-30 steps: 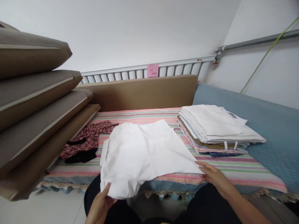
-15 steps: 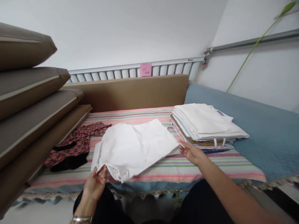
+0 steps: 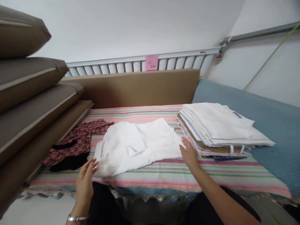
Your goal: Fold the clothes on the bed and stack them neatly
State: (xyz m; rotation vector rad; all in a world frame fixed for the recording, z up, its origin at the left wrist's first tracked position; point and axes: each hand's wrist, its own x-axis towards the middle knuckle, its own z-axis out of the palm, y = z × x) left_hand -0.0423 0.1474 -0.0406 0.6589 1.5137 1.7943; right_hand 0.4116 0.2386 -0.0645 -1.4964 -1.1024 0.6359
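Note:
A white garment (image 3: 138, 147), folded and slightly rumpled, lies on the striped cloth (image 3: 159, 175) in front of me. One small flap is turned up near its middle. By its lower left corner is my left hand (image 3: 85, 179), wearing a silver bracelet, its fingers loosely apart with nothing in them. My right hand (image 3: 189, 154) is at the garment's right edge, fingers spread; whether they touch the fabric I cannot tell. Just beyond that hand stands a stack of folded clothes (image 3: 217, 125), white on top with brown, blue and pink layers below.
Dark clothes with a red floral print (image 3: 75, 140) lie to the left, beside a tall pile of brown cushions (image 3: 44, 100). A brown cushion (image 3: 133, 87) leans at the back, below a pink note (image 3: 151, 62) on the radiator (image 3: 103, 69). Blue fabric (image 3: 264, 115) covers the right side.
Both hands have let go of the white garment's near edge, which now lies flat on the cloth. My left hand has drawn back to the left. The view has shifted a little.

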